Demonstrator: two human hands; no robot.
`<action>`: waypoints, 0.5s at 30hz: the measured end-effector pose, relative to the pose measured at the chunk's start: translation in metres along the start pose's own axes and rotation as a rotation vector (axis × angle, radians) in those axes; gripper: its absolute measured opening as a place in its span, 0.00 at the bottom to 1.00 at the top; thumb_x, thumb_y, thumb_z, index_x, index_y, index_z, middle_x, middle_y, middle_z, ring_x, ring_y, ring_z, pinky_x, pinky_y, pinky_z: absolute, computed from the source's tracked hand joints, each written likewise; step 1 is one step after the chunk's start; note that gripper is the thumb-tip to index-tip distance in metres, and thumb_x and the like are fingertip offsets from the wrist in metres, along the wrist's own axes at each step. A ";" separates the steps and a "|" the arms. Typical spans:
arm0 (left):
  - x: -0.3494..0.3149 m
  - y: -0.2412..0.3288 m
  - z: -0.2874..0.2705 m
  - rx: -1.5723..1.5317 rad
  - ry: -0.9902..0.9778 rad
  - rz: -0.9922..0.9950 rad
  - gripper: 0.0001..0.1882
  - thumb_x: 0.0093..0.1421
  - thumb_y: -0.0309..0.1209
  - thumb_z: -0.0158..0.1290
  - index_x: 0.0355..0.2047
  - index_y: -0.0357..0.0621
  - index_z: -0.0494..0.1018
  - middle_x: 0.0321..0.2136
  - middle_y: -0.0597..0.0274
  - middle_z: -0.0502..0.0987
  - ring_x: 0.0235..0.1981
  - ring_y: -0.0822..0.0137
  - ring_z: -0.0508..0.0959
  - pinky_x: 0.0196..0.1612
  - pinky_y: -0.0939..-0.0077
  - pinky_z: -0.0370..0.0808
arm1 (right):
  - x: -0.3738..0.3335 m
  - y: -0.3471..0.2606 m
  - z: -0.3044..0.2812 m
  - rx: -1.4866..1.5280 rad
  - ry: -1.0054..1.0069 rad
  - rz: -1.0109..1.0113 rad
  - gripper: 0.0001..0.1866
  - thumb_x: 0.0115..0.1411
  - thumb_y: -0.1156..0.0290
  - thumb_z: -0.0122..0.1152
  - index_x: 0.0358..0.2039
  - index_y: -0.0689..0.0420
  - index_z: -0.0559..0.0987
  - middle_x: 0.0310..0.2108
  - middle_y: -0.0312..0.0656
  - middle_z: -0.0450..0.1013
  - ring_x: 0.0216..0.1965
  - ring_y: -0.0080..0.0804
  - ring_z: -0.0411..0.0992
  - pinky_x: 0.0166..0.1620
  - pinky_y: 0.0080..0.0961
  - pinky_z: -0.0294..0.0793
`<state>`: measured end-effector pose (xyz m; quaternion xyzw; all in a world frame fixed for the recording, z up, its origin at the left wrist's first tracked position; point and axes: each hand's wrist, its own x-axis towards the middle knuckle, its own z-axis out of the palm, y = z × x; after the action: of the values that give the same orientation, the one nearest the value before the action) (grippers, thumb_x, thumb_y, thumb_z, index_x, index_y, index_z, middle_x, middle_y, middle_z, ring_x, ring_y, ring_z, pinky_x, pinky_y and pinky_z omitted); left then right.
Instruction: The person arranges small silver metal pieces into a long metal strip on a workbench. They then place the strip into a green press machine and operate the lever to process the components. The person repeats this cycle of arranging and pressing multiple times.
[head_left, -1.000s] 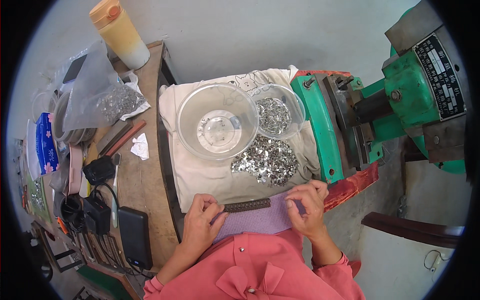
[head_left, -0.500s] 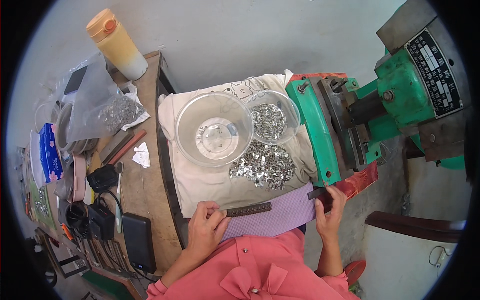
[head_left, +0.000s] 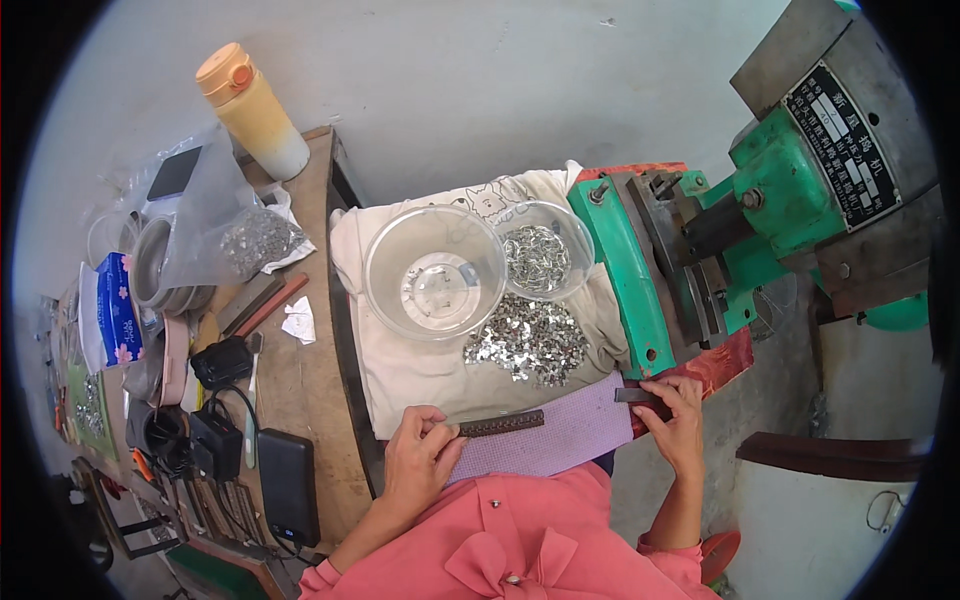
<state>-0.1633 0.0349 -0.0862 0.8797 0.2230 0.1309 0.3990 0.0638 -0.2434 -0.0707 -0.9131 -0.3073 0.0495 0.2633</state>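
My left hand [head_left: 420, 458] is closed on one end of a dark metal strip with a row of slots [head_left: 502, 423], which lies across the near edge of the cloth and a purple textured mat [head_left: 575, 428]. At the mat's right edge, my right hand [head_left: 680, 425] pinches a small dark flat metal bar [head_left: 630, 395] between thumb and fingers. Beyond the strip is a loose heap of small shiny metal pieces [head_left: 530, 340]. Behind that heap stand a large clear tub [head_left: 385, 290] with a few pieces inside and a smaller clear tub [head_left: 583, 275] holding many bent metal parts.
A green press [head_left: 790, 180] with a dark steel die set [head_left: 665, 250] stands to the right, close to my right hand. On the left, a wooden table [head_left: 320, 420] carries a yellow bottle [head_left: 255, 115], a black power bank [head_left: 288, 485], cables and a plastic bag of metal pieces [head_left: 260, 240].
My right hand's fingers have drawn in around the dark flat bar, and the bar now lies more level. My left hand keeps the slotted strip nearly still. The whole view has shifted slightly.
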 end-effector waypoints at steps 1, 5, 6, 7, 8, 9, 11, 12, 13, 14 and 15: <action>0.000 -0.001 -0.001 0.000 0.004 0.000 0.11 0.50 0.25 0.67 0.32 0.38 0.77 0.40 0.53 0.72 0.31 0.59 0.78 0.33 0.68 0.76 | 0.001 -0.002 0.000 -0.011 0.031 0.000 0.22 0.45 0.73 0.75 0.44 0.55 0.84 0.41 0.41 0.73 0.46 0.42 0.66 0.50 0.36 0.67; 0.001 0.000 0.000 -0.021 0.021 0.003 0.11 0.50 0.25 0.67 0.31 0.39 0.77 0.39 0.56 0.72 0.29 0.61 0.77 0.32 0.68 0.75 | -0.005 -0.005 0.004 0.090 0.118 0.025 0.18 0.45 0.74 0.75 0.40 0.54 0.85 0.38 0.39 0.74 0.42 0.40 0.68 0.46 0.34 0.68; 0.001 0.000 0.000 -0.028 0.026 0.003 0.11 0.50 0.25 0.67 0.31 0.39 0.77 0.39 0.57 0.72 0.29 0.62 0.76 0.31 0.67 0.75 | -0.007 -0.007 0.007 0.157 0.130 0.035 0.18 0.45 0.74 0.75 0.39 0.53 0.86 0.37 0.38 0.74 0.41 0.39 0.69 0.46 0.34 0.68; 0.002 -0.001 0.000 -0.033 0.024 -0.001 0.11 0.49 0.25 0.67 0.31 0.39 0.77 0.39 0.57 0.72 0.29 0.62 0.76 0.31 0.67 0.75 | -0.007 -0.013 0.011 0.163 0.110 -0.048 0.17 0.45 0.73 0.76 0.39 0.53 0.86 0.36 0.37 0.74 0.40 0.39 0.69 0.45 0.33 0.68; 0.001 -0.003 0.000 -0.039 0.020 -0.004 0.11 0.49 0.25 0.67 0.31 0.39 0.76 0.39 0.57 0.72 0.29 0.62 0.76 0.31 0.68 0.75 | -0.004 -0.024 0.017 0.167 0.090 -0.130 0.16 0.45 0.72 0.76 0.38 0.53 0.86 0.36 0.36 0.74 0.40 0.38 0.70 0.44 0.33 0.68; 0.002 -0.004 0.000 -0.045 0.015 -0.006 0.11 0.49 0.25 0.67 0.31 0.39 0.76 0.39 0.57 0.72 0.29 0.63 0.76 0.31 0.68 0.75 | -0.003 -0.035 0.024 0.171 0.071 -0.210 0.15 0.45 0.70 0.76 0.37 0.52 0.86 0.35 0.36 0.74 0.39 0.37 0.70 0.44 0.32 0.68; 0.003 -0.005 0.002 -0.047 0.013 -0.004 0.11 0.49 0.25 0.67 0.31 0.39 0.76 0.39 0.57 0.72 0.29 0.62 0.76 0.31 0.68 0.75 | -0.001 -0.055 0.039 0.159 0.015 -0.238 0.16 0.45 0.69 0.77 0.37 0.51 0.87 0.35 0.35 0.74 0.39 0.36 0.69 0.43 0.31 0.67; 0.003 -0.005 0.002 -0.046 0.011 -0.003 0.11 0.49 0.25 0.67 0.31 0.39 0.76 0.39 0.58 0.72 0.29 0.62 0.76 0.32 0.68 0.75 | 0.000 -0.063 0.045 0.155 -0.011 -0.251 0.16 0.44 0.68 0.77 0.37 0.51 0.87 0.34 0.34 0.74 0.40 0.35 0.69 0.43 0.30 0.67; 0.003 -0.005 0.002 -0.047 0.011 -0.001 0.11 0.49 0.25 0.67 0.31 0.39 0.76 0.39 0.58 0.72 0.29 0.62 0.76 0.32 0.68 0.75 | 0.001 -0.067 0.049 0.146 -0.024 -0.261 0.17 0.45 0.66 0.77 0.38 0.51 0.87 0.34 0.34 0.74 0.40 0.35 0.69 0.43 0.31 0.66; 0.003 -0.005 0.003 -0.051 0.012 0.001 0.11 0.49 0.25 0.67 0.31 0.39 0.76 0.39 0.58 0.72 0.29 0.62 0.76 0.32 0.68 0.74 | 0.002 -0.069 0.052 0.133 -0.037 -0.272 0.18 0.45 0.64 0.77 0.39 0.50 0.87 0.34 0.33 0.74 0.40 0.34 0.69 0.44 0.31 0.65; 0.004 -0.005 0.003 -0.056 0.013 0.004 0.11 0.49 0.25 0.67 0.31 0.39 0.76 0.39 0.58 0.72 0.29 0.63 0.76 0.32 0.68 0.74 | 0.003 -0.071 0.055 0.120 -0.049 -0.283 0.19 0.45 0.62 0.77 0.39 0.49 0.87 0.34 0.32 0.73 0.40 0.34 0.68 0.44 0.32 0.64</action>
<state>-0.1605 0.0376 -0.0920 0.8679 0.2199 0.1434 0.4218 0.0145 -0.1692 -0.0814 -0.8420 -0.4356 0.0527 0.3140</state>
